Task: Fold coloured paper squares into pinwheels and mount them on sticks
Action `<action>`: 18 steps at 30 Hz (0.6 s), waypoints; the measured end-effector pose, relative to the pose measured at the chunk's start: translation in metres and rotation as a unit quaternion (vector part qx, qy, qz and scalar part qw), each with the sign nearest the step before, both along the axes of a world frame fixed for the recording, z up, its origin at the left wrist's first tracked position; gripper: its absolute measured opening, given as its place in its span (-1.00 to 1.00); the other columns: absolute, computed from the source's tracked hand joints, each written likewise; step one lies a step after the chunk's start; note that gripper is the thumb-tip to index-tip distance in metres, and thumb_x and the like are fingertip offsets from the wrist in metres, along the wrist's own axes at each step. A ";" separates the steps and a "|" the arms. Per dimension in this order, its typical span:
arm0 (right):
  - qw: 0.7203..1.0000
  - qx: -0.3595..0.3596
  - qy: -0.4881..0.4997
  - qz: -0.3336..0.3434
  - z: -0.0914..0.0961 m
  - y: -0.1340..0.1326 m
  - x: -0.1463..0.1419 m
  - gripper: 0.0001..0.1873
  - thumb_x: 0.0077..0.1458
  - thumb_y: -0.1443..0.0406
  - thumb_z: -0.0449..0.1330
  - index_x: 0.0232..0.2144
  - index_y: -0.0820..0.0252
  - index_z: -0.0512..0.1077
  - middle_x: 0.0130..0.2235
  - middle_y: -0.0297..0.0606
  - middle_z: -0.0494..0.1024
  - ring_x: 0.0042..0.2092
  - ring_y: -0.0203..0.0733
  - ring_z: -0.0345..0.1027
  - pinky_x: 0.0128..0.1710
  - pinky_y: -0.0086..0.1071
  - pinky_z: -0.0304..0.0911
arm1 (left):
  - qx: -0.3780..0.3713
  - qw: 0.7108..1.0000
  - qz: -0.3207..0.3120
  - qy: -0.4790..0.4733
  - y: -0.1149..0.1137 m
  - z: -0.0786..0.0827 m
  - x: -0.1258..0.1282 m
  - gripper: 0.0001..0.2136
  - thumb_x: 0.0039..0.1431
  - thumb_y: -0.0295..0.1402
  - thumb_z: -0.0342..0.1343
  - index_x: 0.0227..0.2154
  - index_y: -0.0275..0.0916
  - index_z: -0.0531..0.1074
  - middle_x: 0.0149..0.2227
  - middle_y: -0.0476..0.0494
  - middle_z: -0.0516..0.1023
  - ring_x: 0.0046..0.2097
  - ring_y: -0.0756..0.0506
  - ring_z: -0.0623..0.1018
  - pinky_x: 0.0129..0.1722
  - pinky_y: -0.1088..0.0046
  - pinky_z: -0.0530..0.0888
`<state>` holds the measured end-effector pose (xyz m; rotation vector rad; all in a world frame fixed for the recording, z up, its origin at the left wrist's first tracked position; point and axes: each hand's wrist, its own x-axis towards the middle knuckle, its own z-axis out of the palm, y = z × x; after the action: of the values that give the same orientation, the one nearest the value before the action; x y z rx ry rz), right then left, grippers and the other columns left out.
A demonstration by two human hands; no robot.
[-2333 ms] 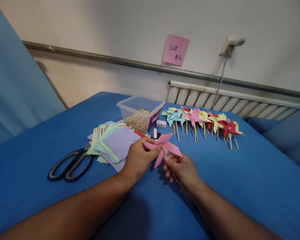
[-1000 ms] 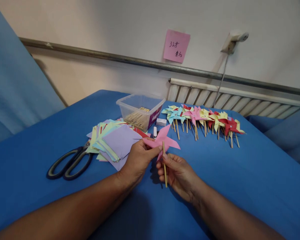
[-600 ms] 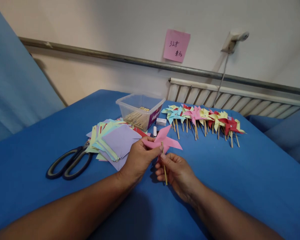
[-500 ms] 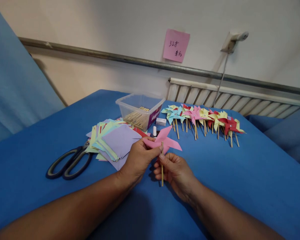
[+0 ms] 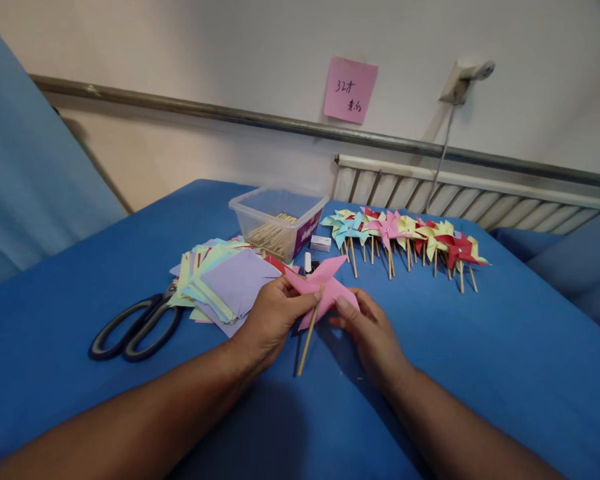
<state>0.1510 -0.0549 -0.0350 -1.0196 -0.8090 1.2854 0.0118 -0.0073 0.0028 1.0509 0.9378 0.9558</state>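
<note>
A pink paper pinwheel (image 5: 330,288) is in front of me, its back facing me, with a thin wooden stick (image 5: 307,343) slanting down from its middle. My left hand (image 5: 273,317) is closed on the pinwheel from the left, thumb pressed near the top of the stick. From the right, my right hand (image 5: 375,333) pinches a blade at the lower right, its thumb on the paper and the other fingers partly hidden behind. The stick's lower end hangs free of both hands. Just behind the pinwheel stands a small black and white object (image 5: 309,265), partly covered.
Left of my hands lie a stack of coloured paper squares (image 5: 235,283) and dark-handled scissors (image 5: 135,327). A clear plastic box (image 5: 280,223) holds wooden sticks, with a small white box (image 5: 321,243) beside it. Finished pinwheels (image 5: 405,233) lie in a row at the back right of the blue-covered table (image 5: 480,373).
My right hand has left the stick and moved up and right to the pinwheel's blade. The stick has swung from upright to slanting, its lower end now further left.
</note>
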 end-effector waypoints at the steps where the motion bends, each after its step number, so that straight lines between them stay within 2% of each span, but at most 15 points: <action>1: 1.000 0.002 -0.006 -0.023 0.002 0.001 0.005 -0.67 -0.05 0.10 0.32 -0.26 0.15 0.49 -0.21 -0.25 0.53 -0.20 -0.21 0.39 -0.24 -0.36 0.28 | -0.004 1.000 -0.003 0.011 0.000 0.000 0.000 -0.71 -0.15 -0.34 0.31 -0.34 -0.35 0.45 -0.37 -0.13 0.53 -0.35 -0.08 0.51 -0.32 0.40 0.42; 4: 0.999 -0.003 -0.003 -0.035 0.007 0.006 0.014 -0.70 -0.08 0.13 0.35 -0.32 0.19 0.50 -0.32 -0.30 0.52 -0.28 -0.28 0.35 -0.24 -0.39 0.23 | -0.003 0.999 -0.013 0.049 -0.003 0.000 0.002 -0.74 -0.19 -0.36 0.32 -0.40 -0.35 0.45 -0.41 -0.10 0.53 -0.37 -0.06 0.50 -0.34 0.42 0.41; 9: 0.999 0.003 -0.043 -0.006 0.002 0.011 0.014 -0.71 -0.18 0.18 0.40 -0.56 0.24 0.42 -0.56 -0.44 0.38 -0.50 -0.41 0.15 -0.45 -0.46 0.06 | 0.018 0.995 -0.032 0.091 -0.007 -0.001 0.003 -0.78 -0.21 -0.36 0.31 -0.47 -0.31 0.43 -0.48 -0.03 0.51 -0.44 -0.02 0.46 -0.42 0.48 0.37; 13: 0.996 0.006 -0.093 0.007 0.000 0.013 0.013 -0.68 -0.19 0.14 0.39 -0.59 0.25 0.41 -0.58 -0.43 0.37 -0.53 -0.41 0.09 -0.49 -0.45 -0.02 | 0.023 0.992 -0.043 0.113 -0.006 -0.003 0.003 -0.78 -0.22 -0.37 0.30 -0.47 -0.29 0.42 -0.51 -0.02 0.51 -0.46 -0.02 0.46 -0.45 0.49 0.36; 18: 0.995 -0.001 -0.092 0.040 0.006 0.012 0.014 -0.68 -0.20 0.12 0.38 -0.48 0.27 0.49 -0.51 -0.35 0.46 -0.48 -0.35 0.20 -0.43 -0.42 0.07 | 0.037 0.990 -0.046 0.125 -0.004 -0.005 0.002 -0.77 -0.23 -0.38 0.30 -0.46 -0.28 0.41 -0.50 -0.01 0.51 -0.45 -0.03 0.47 -0.45 0.49 0.36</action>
<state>0.1655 -0.0426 -0.0286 -1.1291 -0.9964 1.2723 0.0134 -0.0108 -0.0021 1.2884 1.0551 0.7982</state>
